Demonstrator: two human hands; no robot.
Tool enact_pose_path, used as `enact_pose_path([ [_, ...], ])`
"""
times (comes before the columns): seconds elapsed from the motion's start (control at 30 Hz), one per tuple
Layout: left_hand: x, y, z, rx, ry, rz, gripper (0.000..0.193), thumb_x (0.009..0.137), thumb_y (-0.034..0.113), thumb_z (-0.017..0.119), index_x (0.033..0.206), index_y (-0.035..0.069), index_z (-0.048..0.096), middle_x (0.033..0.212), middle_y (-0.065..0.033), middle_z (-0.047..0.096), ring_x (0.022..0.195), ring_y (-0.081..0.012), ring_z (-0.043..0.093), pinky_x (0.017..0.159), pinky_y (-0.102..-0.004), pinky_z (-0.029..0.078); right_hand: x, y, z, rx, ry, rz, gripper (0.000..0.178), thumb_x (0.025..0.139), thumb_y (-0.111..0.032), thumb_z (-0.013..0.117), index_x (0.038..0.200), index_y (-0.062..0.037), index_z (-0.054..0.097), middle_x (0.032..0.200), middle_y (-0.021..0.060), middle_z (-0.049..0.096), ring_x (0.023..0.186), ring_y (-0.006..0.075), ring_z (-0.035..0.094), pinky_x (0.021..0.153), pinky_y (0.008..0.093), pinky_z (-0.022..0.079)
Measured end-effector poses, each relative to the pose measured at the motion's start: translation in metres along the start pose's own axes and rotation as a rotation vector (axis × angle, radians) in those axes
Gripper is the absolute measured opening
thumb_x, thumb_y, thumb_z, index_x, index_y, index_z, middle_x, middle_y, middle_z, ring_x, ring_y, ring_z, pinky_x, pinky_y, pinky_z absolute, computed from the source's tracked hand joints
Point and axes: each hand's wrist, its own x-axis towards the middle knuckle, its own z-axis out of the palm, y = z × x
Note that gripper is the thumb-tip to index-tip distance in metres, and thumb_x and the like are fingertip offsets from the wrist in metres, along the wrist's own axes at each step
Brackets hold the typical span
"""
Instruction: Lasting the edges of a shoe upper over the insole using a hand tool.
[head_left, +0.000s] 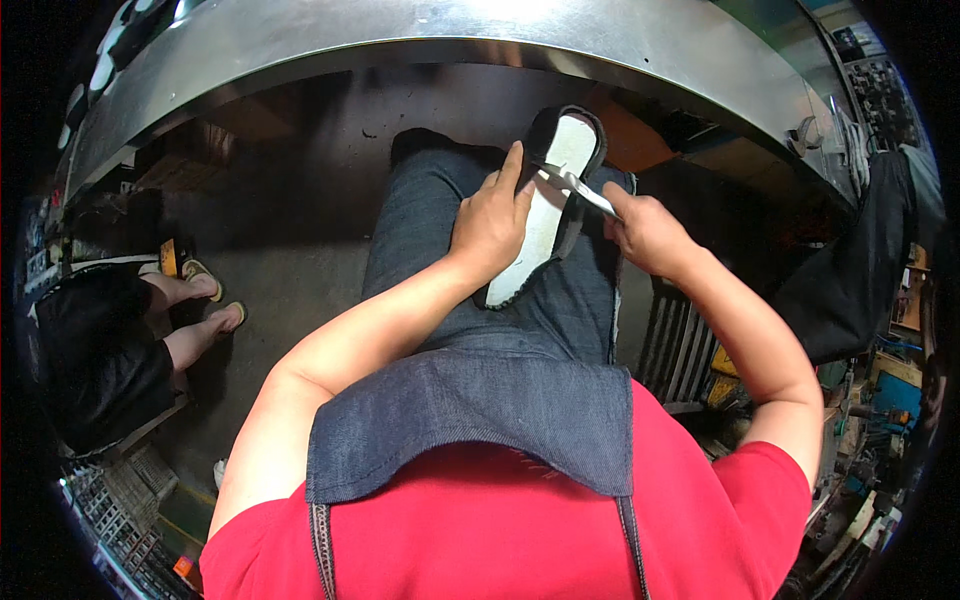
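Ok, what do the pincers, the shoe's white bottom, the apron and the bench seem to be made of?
Pincers: metal, probably steel, given the bright silvery glints.
Shoe's white bottom: matte, perhaps fibreboard, but leather or fabric can't be ruled out.
Apron: likely dark blue denim, matte, with a woven grain and stitched edge.
Bench: sheet metal, possibly stainless, satin grey with blurred highlights.

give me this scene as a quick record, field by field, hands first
left hand: against the left side of the shoe
right hand: gripping a metal tool
tool position: head over the white sole
shoe: sole facing up, above the lap
clothing: red shirt, denim apron
ahead: metal table
far left: another person's feet, in sandals
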Motion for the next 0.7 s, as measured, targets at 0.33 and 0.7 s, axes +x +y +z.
enact_pose_path([
  [0.33,0.012,-0.011,0.004,-0.347,-0.067,-0.102,0.071,0.097,0.045,0.051,0.149,0.003,0.027,0.149,-0.0219,0.035,0.139,-0.0316,0.033,0.113,-0.0343,0.025,0.006,0.024,0.034,0.165,0.228,-0.157,0.013,0.084,0.0,0.053,0.092,-0.004,0.043,0.073,0.0191,0.062,0.076,0.0421,0.062,0.063,0.0467,0.047],
  [0.7,0.031,-0.002,0.001,-0.553,-0.279,-0.336,0.074,0.096,0.044,0.051,0.149,0.002,0.023,0.154,-0.0226,0.02,0.141,-0.0346,0.026,0.114,-0.0386,0.025,-0.003,0.033,0.038,0.285,0.165,-0.085,0.009,0.084,0.001,0.05,0.091,-0.003,0.046,0.076,0.0173,0.063,0.079,0.0395,0.064,0.068,0.045,0.049],
])
